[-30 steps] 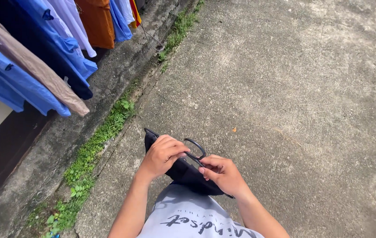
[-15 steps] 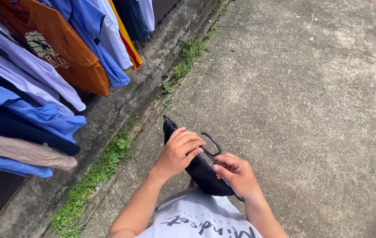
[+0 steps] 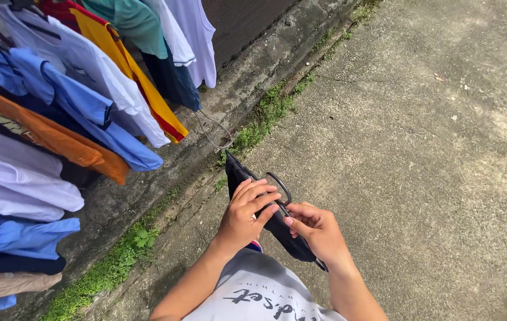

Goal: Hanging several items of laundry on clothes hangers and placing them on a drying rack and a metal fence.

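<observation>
A black garment (image 3: 281, 230) sits on a black hanger (image 3: 278, 185) in front of my chest, the hanger's hook curving up between my hands. My left hand (image 3: 244, 215) grips the garment and hanger from the left, fingers laid over the top. My right hand (image 3: 317, 232) pinches the hanger's right side, thumb and forefinger closed on it. The garment's lower part hangs behind my hands, above my grey shirt (image 3: 259, 294).
A row of hung clothes fills the left: white shirts (image 3: 104, 71), blue shirts (image 3: 81, 107), an orange shirt (image 3: 57, 139), a yellow and red one (image 3: 146, 95). A weedy strip (image 3: 116, 261) runs beside a concrete ledge (image 3: 253, 65). Bare concrete ground (image 3: 420, 148) lies to the right.
The view has swung along the clothes row, bringing other shirts into sight. Both hands keep their hold on the hanger and black garment, shifted slightly right in view.
</observation>
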